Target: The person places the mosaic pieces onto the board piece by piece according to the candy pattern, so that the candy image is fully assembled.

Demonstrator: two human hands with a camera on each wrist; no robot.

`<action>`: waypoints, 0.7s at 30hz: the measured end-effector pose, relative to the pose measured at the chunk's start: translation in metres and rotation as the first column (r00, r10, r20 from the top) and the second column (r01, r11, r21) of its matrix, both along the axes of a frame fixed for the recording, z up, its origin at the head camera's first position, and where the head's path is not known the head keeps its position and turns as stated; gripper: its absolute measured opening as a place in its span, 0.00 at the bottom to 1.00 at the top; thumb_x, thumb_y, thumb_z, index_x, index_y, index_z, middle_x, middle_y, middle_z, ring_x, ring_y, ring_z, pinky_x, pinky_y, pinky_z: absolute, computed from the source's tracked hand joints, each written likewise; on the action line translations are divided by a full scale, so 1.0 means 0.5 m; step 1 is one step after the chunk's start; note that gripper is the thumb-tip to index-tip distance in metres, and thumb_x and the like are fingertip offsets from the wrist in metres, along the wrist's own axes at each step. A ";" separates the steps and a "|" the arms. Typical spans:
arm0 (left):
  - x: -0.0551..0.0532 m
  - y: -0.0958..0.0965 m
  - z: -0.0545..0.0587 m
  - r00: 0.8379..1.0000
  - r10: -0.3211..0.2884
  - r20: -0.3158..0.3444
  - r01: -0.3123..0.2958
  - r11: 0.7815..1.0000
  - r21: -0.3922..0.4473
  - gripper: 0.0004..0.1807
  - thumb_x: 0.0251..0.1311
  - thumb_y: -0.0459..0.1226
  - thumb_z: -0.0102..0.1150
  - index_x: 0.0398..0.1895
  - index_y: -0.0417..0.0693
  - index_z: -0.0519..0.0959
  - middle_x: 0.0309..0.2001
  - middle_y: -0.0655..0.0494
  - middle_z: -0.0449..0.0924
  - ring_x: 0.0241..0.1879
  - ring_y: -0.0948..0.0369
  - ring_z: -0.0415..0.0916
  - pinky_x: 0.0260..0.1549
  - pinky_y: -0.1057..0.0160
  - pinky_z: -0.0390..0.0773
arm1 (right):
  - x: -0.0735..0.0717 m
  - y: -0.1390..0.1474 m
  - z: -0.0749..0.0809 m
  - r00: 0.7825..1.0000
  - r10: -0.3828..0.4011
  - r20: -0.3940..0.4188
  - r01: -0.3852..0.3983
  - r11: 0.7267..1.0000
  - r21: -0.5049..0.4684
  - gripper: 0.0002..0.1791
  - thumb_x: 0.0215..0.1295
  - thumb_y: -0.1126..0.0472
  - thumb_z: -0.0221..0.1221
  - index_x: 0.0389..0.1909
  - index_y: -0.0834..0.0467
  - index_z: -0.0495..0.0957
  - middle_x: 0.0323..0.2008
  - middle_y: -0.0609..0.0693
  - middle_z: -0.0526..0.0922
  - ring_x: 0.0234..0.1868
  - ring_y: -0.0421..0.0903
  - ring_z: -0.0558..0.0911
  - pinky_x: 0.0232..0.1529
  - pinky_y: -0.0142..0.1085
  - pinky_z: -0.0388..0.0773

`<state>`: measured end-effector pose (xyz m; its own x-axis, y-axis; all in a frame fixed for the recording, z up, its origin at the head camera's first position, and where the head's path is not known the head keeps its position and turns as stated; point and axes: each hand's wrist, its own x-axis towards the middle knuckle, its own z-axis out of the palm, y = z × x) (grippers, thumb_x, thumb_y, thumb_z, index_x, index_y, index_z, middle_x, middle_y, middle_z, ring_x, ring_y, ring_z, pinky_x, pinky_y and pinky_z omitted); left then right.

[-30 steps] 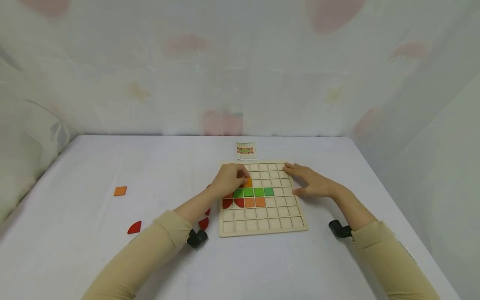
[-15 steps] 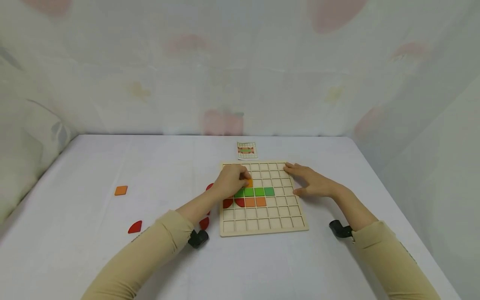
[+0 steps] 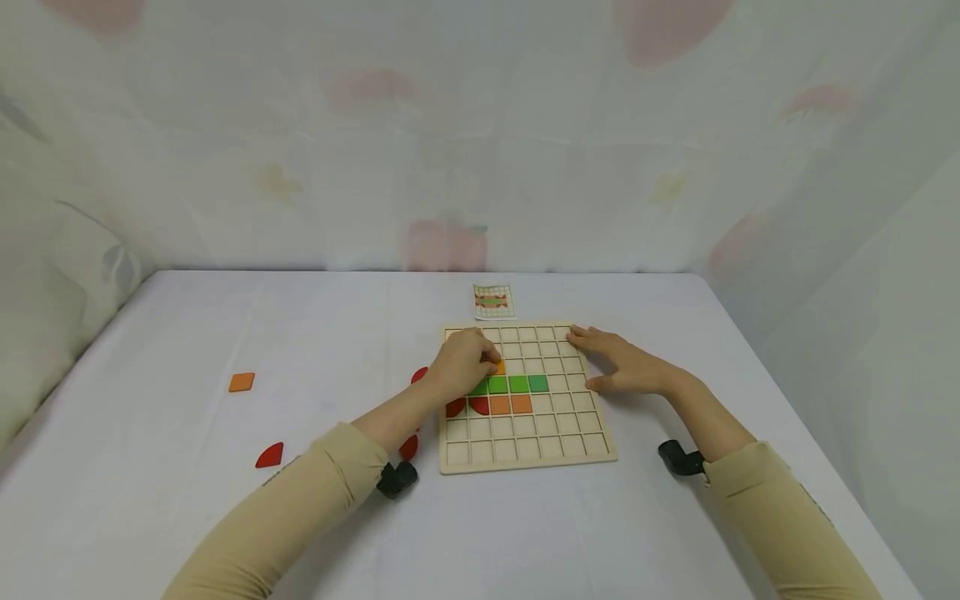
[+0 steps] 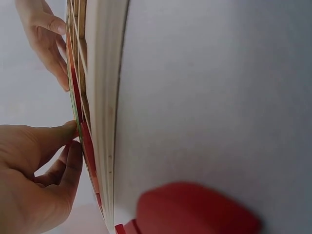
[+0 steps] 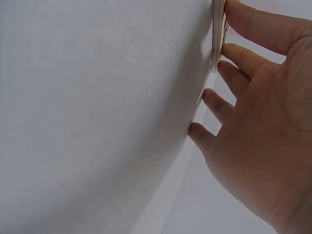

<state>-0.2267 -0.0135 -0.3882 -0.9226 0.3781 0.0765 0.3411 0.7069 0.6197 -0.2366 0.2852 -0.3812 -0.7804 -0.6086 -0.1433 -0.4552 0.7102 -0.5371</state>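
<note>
A wooden grid board (image 3: 528, 466) lies on the white table. My left hand (image 3: 459, 367) pinches an orange square tile (image 3: 501, 367) down at a cell of the board, thumb and fingertips close together at the surface. Just below it runs a row of green square tiles (image 3: 498, 384) ending in a teal tile (image 3: 537, 383). The row nearer me has red quarter-circle tiles (image 3: 478, 406) and two orange squares (image 3: 510, 405). The left hand covers the board's left cells. My right hand (image 3: 626, 364) rests with spread fingers at the board's right edge (image 5: 217, 39).
A small printed pattern card (image 3: 493, 302) lies behind the board. Red quarter-circle pieces (image 3: 408, 447) sit along the board's left side, partly behind the left arm. Farther left are an orange tile (image 3: 242, 382) and another red piece (image 3: 270, 455).
The left hand has shifted slightly right, and the orange tile under its fingertips has gone lower toward the board. The right hand has stayed in place.
</note>
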 end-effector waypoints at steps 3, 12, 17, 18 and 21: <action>0.001 0.001 0.001 1.000 -0.001 -0.005 0.001 1.000 -0.003 0.06 0.57 0.31 0.68 0.37 0.40 0.88 0.38 0.49 0.84 0.40 0.57 0.78 0.42 0.62 0.79 | 0.000 0.001 0.000 1.000 -0.001 -0.001 0.001 1.000 0.000 0.45 0.62 0.50 0.61 0.76 0.63 0.54 0.79 0.61 0.50 0.79 0.68 0.47 0.74 0.67 0.43; -0.001 -0.019 0.025 0.995 -0.012 0.098 0.004 0.997 0.080 0.10 0.63 0.32 0.59 0.45 0.41 0.85 0.42 0.48 0.85 0.43 0.56 0.80 0.42 0.62 0.80 | 0.000 0.002 -0.003 1.000 0.010 -0.011 -0.010 1.000 -0.005 0.45 0.62 0.49 0.61 0.75 0.63 0.55 0.78 0.62 0.50 0.78 0.69 0.47 0.73 0.68 0.43; -0.008 -0.047 0.049 0.990 -0.005 0.139 -0.008 0.996 0.089 0.11 0.64 0.34 0.57 0.47 0.43 0.84 0.43 0.50 0.85 0.46 0.54 0.81 0.43 0.61 0.80 | -0.002 0.005 -0.001 1.000 0.016 -0.011 -0.016 1.000 -0.004 0.47 0.61 0.47 0.62 0.75 0.63 0.55 0.78 0.62 0.50 0.78 0.69 0.46 0.73 0.69 0.44; -0.009 -0.055 0.053 0.989 -0.007 0.144 -0.005 0.996 0.084 0.11 0.64 0.35 0.57 0.46 0.44 0.84 0.43 0.50 0.85 0.45 0.55 0.81 0.42 0.62 0.80 | -0.002 0.006 -0.001 1.000 0.016 -0.011 -0.016 1.000 -0.003 0.47 0.61 0.47 0.62 0.75 0.63 0.55 0.78 0.62 0.50 0.78 0.69 0.46 0.73 0.69 0.43; -0.010 -0.079 0.059 0.985 -0.026 0.173 0.013 0.997 0.073 0.11 0.63 0.35 0.58 0.46 0.44 0.84 0.41 0.51 0.85 0.42 0.57 0.81 0.37 0.65 0.78 | -0.002 0.006 -0.002 1.000 0.012 -0.013 -0.012 1.000 0.001 0.46 0.61 0.48 0.62 0.75 0.63 0.55 0.78 0.62 0.50 0.78 0.69 0.46 0.73 0.68 0.43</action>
